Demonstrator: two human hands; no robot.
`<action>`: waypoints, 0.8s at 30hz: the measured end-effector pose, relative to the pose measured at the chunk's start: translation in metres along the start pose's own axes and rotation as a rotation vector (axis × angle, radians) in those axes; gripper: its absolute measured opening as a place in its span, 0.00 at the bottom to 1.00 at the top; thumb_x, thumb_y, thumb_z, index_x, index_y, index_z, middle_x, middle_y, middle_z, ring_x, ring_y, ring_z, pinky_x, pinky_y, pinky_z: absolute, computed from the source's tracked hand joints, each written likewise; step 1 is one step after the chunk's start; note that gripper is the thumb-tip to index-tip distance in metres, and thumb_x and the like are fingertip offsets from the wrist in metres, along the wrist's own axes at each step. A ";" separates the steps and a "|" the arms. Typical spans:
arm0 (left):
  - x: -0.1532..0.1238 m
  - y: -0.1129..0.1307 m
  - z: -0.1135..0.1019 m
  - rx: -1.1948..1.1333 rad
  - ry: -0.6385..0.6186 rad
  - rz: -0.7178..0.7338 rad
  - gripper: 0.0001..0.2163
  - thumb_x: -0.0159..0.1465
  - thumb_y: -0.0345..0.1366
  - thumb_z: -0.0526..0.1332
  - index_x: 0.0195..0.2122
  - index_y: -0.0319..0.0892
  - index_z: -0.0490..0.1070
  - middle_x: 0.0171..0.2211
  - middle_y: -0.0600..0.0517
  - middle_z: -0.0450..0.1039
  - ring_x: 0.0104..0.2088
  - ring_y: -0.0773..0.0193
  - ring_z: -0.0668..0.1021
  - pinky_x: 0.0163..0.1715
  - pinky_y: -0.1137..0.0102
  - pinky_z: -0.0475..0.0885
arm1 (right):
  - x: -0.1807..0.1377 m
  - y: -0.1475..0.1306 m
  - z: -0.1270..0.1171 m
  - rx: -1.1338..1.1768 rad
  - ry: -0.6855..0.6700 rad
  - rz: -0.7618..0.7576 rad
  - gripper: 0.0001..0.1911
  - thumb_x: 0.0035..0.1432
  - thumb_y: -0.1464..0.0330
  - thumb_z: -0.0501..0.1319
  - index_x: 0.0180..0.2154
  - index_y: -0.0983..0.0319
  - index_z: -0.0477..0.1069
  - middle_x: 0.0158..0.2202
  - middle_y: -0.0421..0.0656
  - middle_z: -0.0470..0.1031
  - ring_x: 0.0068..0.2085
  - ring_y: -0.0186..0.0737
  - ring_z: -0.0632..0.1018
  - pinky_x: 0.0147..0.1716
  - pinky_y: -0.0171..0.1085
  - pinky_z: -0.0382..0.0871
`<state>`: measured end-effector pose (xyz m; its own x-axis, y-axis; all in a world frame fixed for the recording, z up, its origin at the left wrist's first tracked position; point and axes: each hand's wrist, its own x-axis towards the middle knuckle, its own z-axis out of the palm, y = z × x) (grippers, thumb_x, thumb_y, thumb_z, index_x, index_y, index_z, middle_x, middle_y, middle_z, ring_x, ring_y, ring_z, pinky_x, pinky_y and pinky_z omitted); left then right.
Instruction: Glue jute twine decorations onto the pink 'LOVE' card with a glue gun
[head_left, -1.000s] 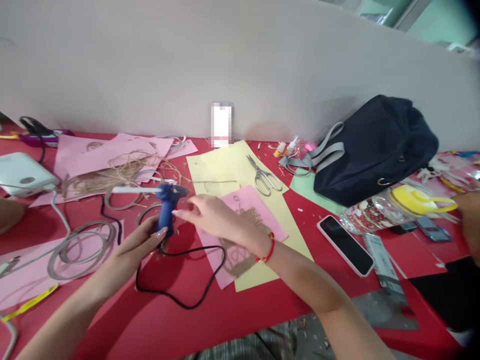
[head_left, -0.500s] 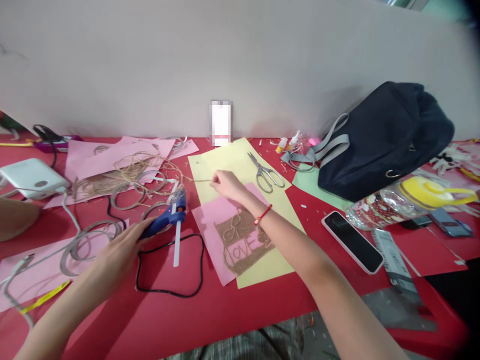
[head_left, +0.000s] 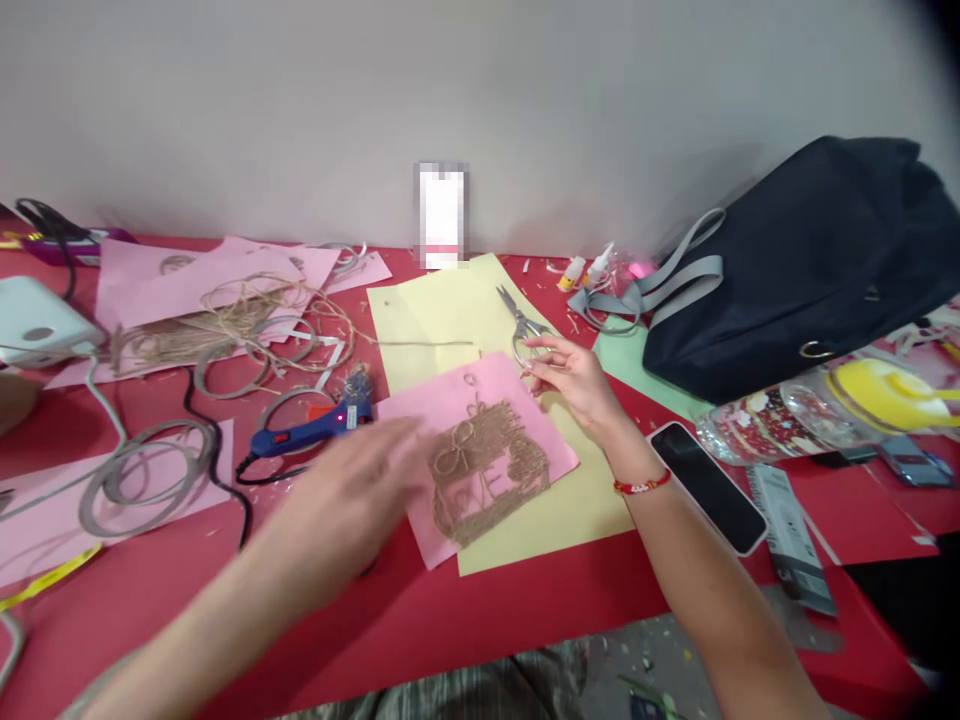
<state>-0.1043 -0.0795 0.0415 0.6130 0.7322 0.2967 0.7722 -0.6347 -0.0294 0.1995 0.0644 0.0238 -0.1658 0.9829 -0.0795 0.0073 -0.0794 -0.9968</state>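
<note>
My left hand [head_left: 352,490] is blurred by motion, its fingers stretched out at the left edge of a pink sheet [head_left: 551,435]. Nothing shows in it. Brown twine glued on the sheet forms a bow [head_left: 455,447] and a textured shape [head_left: 499,495]. My right hand [head_left: 574,385], with a red bracelet, has its fingers closed around the handles of metal scissors [head_left: 517,312], whose blades point away. Left of the pink sheet, a blue glue gun [head_left: 307,432] lies on the table. A strand of twine [head_left: 420,344] stretches across the yellow paper [head_left: 450,310].
Tangled twine [head_left: 277,310] and grey cable coils [head_left: 150,475] spread over pink papers at left, beside a white power bank [head_left: 45,325]. At right are a dark bag [head_left: 795,270], a yellow-lided bottle [head_left: 817,410] and a phone [head_left: 709,487]. Another phone [head_left: 442,215] leans on the wall.
My left hand has let go of the glue gun and moved right to the pink sheet. My right hand has left the twine and moved right to the scissors. The pink sheet has turned.
</note>
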 end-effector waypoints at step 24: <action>0.063 0.019 0.014 -0.339 -0.091 0.061 0.19 0.78 0.39 0.51 0.58 0.33 0.74 0.56 0.37 0.78 0.53 0.47 0.81 0.52 0.56 0.78 | -0.035 0.017 0.019 -0.003 -0.133 0.090 0.20 0.50 0.55 0.76 0.35 0.62 0.76 0.27 0.42 0.81 0.26 0.38 0.81 0.24 0.36 0.76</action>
<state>-0.0491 -0.0423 0.0465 0.6804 0.7000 0.2170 0.6442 -0.7125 0.2783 0.1867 0.0252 0.0096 -0.2936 0.9412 -0.1672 0.0310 -0.1655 -0.9857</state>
